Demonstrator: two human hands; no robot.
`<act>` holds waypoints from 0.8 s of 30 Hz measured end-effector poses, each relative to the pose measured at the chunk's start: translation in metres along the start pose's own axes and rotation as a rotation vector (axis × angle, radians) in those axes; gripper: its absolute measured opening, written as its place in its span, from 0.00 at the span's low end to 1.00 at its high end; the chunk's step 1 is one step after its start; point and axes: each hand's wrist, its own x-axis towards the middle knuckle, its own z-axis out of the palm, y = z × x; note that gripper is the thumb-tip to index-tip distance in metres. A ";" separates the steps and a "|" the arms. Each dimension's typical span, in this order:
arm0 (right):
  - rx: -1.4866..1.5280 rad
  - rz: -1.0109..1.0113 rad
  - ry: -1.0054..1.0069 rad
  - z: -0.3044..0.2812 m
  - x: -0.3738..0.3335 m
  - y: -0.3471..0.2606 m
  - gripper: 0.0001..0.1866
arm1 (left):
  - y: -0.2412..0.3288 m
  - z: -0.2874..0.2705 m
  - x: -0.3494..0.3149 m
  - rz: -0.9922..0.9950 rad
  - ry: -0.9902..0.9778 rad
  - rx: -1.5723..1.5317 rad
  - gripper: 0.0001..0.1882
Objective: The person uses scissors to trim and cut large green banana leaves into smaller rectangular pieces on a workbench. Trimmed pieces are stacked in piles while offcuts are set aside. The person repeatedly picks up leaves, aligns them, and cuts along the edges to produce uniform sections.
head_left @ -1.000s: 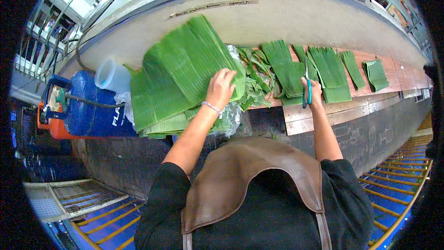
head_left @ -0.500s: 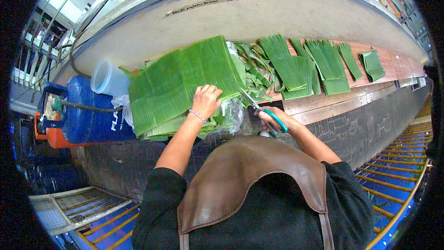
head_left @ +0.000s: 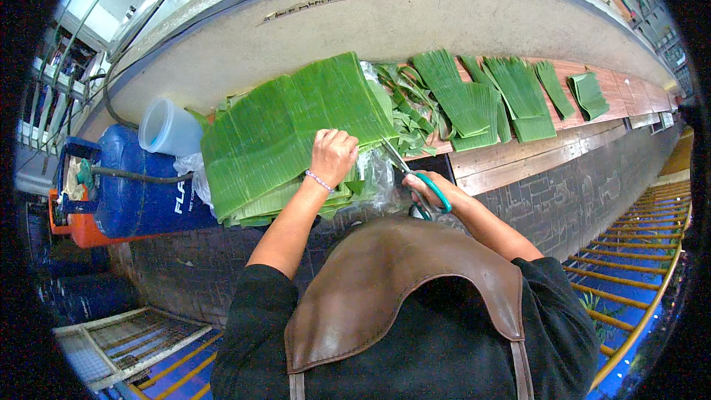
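Note:
A stack of large green banana leaves (head_left: 285,115) lies in front of me, its right corner sticking out toward the scissors. My left hand (head_left: 333,155), a beaded bracelet on its wrist, is closed on the near edge of the top leaf, knuckles up. In my right hand (head_left: 438,189) is a pair of scissors (head_left: 397,159) with green handles. Their blades point up and left and meet the near edge of the leaf by its right corner. Just beyond lies a heap of leaf strips and scraps (head_left: 411,107).
Cut leaf pieces (head_left: 518,96) lie in piles along the wooden bench (head_left: 533,159) to the right. At left stand a blue container (head_left: 133,185) with a hose and a translucent bucket (head_left: 169,127). Clear plastic (head_left: 379,181) lies under the leaves. A yellow railing (head_left: 637,292) is at lower right.
My left fingers have curled tighter on the leaf's edge. The scissors have shifted slightly up and left, with their blades now overlapping the leaf's near edge. The view has moved slightly.

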 end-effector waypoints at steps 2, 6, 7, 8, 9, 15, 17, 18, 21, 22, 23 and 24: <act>0.004 0.007 0.008 0.000 -0.002 0.001 0.34 | 0.000 0.000 0.001 -0.003 0.017 0.009 0.03; 0.039 0.017 0.028 0.000 -0.003 0.003 0.33 | -0.001 0.002 0.000 -0.006 0.031 0.017 0.03; 0.042 0.012 0.029 0.000 -0.002 0.003 0.33 | -0.001 0.002 -0.001 0.008 0.029 0.036 0.04; 0.046 0.003 0.049 0.001 0.000 0.004 0.32 | -0.001 0.002 -0.001 0.018 0.021 0.049 0.04; 0.044 -0.007 0.066 0.003 0.005 0.003 0.32 | -0.001 0.002 -0.001 0.029 0.014 0.063 0.04; 0.076 -0.074 0.136 0.011 0.023 -0.005 0.31 | 0.000 0.003 -0.006 0.027 0.039 0.037 0.09; 0.055 -0.082 0.147 0.010 0.020 -0.008 0.31 | -0.002 0.003 -0.008 -0.012 -0.009 0.035 0.12; 0.078 -0.070 0.141 0.009 0.018 -0.008 0.31 | -0.003 0.003 -0.010 -0.035 -0.038 0.034 0.13; 0.152 -0.027 0.093 0.003 0.009 -0.003 0.32 | -0.008 0.005 -0.012 -0.048 -0.045 0.039 0.13; 0.244 -0.017 0.091 0.000 0.008 0.000 0.32 | -0.010 0.006 -0.013 -0.055 -0.042 0.037 0.13; 0.335 -0.012 0.080 -0.003 0.009 0.004 0.31 | -0.010 0.007 -0.014 -0.066 -0.047 0.033 0.13; 0.435 0.003 0.063 -0.005 0.010 0.009 0.31 | -0.010 0.008 -0.015 -0.075 -0.052 0.025 0.13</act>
